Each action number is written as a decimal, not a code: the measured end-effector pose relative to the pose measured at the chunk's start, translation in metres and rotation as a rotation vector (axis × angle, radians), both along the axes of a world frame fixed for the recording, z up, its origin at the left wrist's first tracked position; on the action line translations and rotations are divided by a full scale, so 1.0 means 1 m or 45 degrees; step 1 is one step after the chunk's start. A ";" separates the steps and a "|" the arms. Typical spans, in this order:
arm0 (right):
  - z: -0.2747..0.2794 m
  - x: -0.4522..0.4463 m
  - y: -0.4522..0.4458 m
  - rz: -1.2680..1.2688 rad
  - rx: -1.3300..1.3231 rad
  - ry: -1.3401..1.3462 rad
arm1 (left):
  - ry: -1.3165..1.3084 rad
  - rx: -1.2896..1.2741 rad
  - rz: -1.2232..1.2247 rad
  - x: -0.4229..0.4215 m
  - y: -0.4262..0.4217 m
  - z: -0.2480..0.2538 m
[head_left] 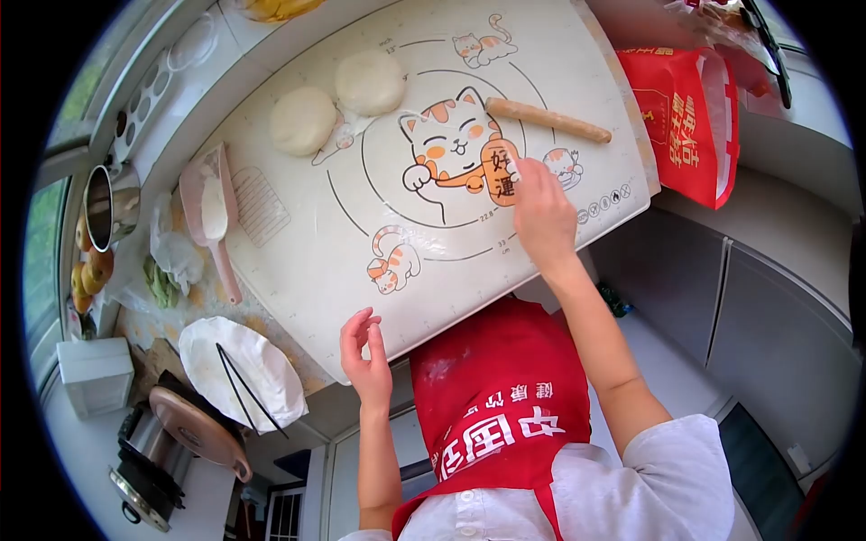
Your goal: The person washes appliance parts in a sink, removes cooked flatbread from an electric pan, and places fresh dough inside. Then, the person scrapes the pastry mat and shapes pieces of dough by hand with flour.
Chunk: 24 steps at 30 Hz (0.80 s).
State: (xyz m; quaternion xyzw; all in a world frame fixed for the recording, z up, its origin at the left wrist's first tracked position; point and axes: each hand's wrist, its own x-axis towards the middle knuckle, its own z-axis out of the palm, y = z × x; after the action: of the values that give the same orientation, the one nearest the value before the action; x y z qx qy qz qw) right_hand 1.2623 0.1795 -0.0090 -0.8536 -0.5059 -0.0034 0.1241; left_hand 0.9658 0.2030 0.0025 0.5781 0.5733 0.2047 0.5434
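Note:
My right hand point(545, 215) is closed over the lower right of the printed cat mat point(334, 243). A thin, pale pinkish edge point(513, 162) sticks out past its fingers; most of that thing is hidden by the hand, so its kind is unclear. Near the mat's front edge, my left hand point(364, 353) holds nothing, its fingers loosely curled and apart. Toward the back lie two round lumps of dough, one on the left point(304, 121) and one beside it point(370, 82). A wooden rolling pin point(550, 121) rests beyond my right hand.
Left of the mat lies a pink scoop point(194, 203) with white flour in it. A white cloth bag point(242, 371), a pan with a lid point(197, 424) and a steel pot point(99, 207) stand farther left. A red bag point(677, 122) sits at the right.

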 end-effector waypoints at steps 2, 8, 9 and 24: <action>-0.007 0.009 0.001 -0.069 -0.023 -0.034 | -0.046 0.004 0.023 0.012 0.013 -0.005; 0.004 -0.031 -0.002 0.180 0.037 0.187 | -0.130 -0.050 -0.031 0.062 0.042 -0.002; 0.007 -0.008 -0.002 0.080 0.123 0.097 | -0.122 -0.054 -0.040 0.065 0.041 -0.004; -0.007 0.008 0.036 0.237 0.090 0.231 | 0.598 0.694 -0.088 0.039 0.038 -0.054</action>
State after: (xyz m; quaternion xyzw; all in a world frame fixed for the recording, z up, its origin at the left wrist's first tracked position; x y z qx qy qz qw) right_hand 1.2706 0.2156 -0.0162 -0.7949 -0.5692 0.0677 0.1992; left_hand 1.0045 0.2411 -0.0514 0.7521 0.5870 0.1931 0.2294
